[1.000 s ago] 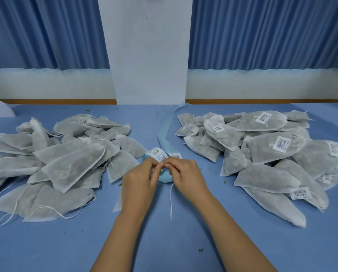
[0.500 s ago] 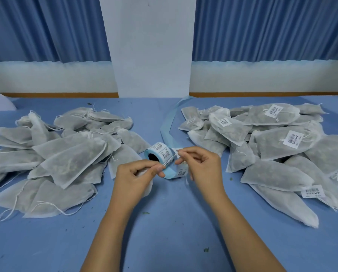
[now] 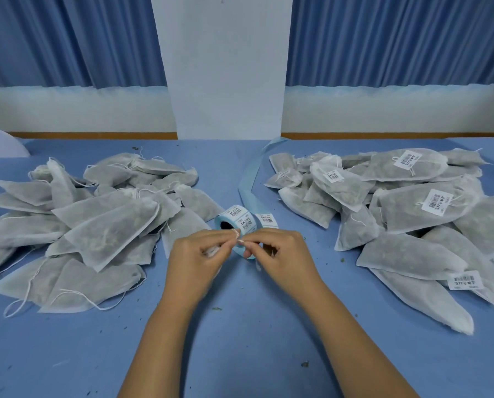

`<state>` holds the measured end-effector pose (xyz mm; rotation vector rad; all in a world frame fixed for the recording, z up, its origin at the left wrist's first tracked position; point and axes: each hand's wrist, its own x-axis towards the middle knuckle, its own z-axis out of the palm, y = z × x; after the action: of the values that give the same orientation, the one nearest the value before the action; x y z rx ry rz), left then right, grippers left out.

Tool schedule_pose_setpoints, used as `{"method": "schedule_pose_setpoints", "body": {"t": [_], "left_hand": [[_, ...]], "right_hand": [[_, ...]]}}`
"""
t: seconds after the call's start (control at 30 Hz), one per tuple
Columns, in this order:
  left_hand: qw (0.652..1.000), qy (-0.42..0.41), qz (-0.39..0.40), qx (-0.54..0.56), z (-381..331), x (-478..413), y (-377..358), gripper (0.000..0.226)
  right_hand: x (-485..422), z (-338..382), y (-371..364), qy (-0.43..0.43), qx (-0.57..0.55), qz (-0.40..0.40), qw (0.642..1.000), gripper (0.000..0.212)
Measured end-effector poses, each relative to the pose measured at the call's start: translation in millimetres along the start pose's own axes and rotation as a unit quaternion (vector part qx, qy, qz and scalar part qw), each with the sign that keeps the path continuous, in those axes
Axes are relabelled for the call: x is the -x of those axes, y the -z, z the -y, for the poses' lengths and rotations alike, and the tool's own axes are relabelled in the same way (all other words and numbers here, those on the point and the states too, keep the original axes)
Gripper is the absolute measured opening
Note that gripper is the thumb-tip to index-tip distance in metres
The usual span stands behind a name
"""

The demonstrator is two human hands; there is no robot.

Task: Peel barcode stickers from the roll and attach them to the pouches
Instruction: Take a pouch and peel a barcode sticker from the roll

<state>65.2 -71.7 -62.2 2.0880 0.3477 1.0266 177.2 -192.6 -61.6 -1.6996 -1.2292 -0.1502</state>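
sticker roll (image 3: pixel 234 223): standing on edge on the blue table (image 3: pixel 240 354), dead centre, right behind the fingertips. Next barcode sticker (image 3: pixel 266 220) sits on the liner just to its right.

liner tail (image 3: pixel 248 179): the empty blue backing trails off toward the far edge, between the two heaps.

left hand (image 3: pixel 194 255): fingers curled in, thumb and forefinger pinched on a thin white drawstring loop (image 3: pixel 235 232). There's a scrap of white in the palm too, can't tell what.

right hand (image 3: pixel 281 254): also curled, fingertips meeting the left ones just in front of the roll. Whatever it's nipping is hidden, so honestly can't say if it has a sticker.

unlabelled pouches (image 3: pixel 111 225): big heap on the left, no barcodes showing.

labelled pouches (image 3: pixel 412 208): heap on the right, several with stickers facing up.

step, my guess: fiddling at the pinch point, either sorting the string or getting a sticker corner started.

how I'd do it: get the string out of the way first. Bend the liner back sharply so the sticker corner lifts itself, then take it by the very edge.

placement: lay it on a flat stretch of pouch, press from the middle outward.

watch out: loose threads and the crumbs on the table love sticking to the glue.
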Motion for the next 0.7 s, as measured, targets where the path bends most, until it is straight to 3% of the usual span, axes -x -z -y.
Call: {"method": "schedule_pose_setpoints", "body": {"t": [0.1,0.23,0.33,0.43,0.53,0.7], "left_hand": [[0.999,-0.008,0.049,0.001,-0.6,-1.5,-2.4,0.016],[0.988,0.06,0.099,0.101,-6.3,-2.3,-3.7,0.011],[0.987,0.072,0.068,0.127,-10.7,-2.8,-6.7,0.01],[0.99,0.06,0.007,0.13,-12.9,0.2,-8.4,0.01],[0.995,0.033,-0.065,0.07,-10.3,2.2,-8.5,0.016],[0.992,0.028,-0.084,0.092,-10.0,3.7,-9.3,0.019]], "right_hand": [[-0.6,-0.2,6.3,0.073,0.086,-0.056,0.992,0.008],[-2.8,0.4,10.5,0.043,0.004,-0.092,0.995,0.005],[-4.0,6.0,3.6,-0.086,-0.142,-0.069,0.984,0.012],[-3.8,8.5,-3.3,-0.177,-0.22,-0.046,0.958,0.018],[-4.1,11.0,-5.2,-0.204,-0.249,-0.02,0.946,0.023],[-4.4,12.2,-5.1,-0.218,-0.243,-0.022,0.945,0.024]]}}
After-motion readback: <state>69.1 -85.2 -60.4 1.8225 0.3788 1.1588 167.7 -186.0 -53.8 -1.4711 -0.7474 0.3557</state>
